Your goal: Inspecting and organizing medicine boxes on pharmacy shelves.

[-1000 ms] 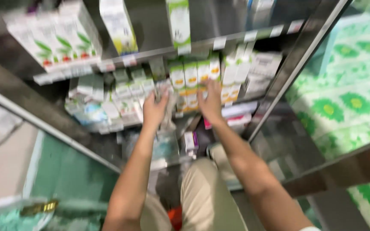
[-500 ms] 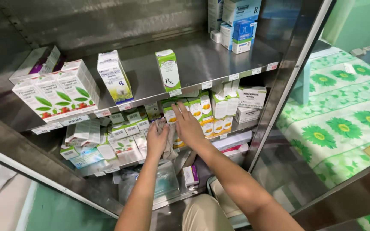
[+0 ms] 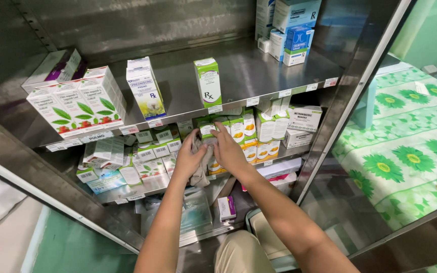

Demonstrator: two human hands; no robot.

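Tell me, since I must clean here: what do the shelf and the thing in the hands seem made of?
The shelf looks like brushed stainless steel: grey, with dull streaky reflections. The rag between the left hand and right hand seems soft cloth, grey, matte, hanging limp in folds.

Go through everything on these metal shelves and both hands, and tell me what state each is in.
Left hand: gripping a grey cloth that hangs down.
Right hand: on the green-and-orange boxes, fingers curled.
Tall green-and-white box: upright, alone, closed.
White boxes with leaf print: closed, standing in a row.
Blue-and-white boxes: stacked.
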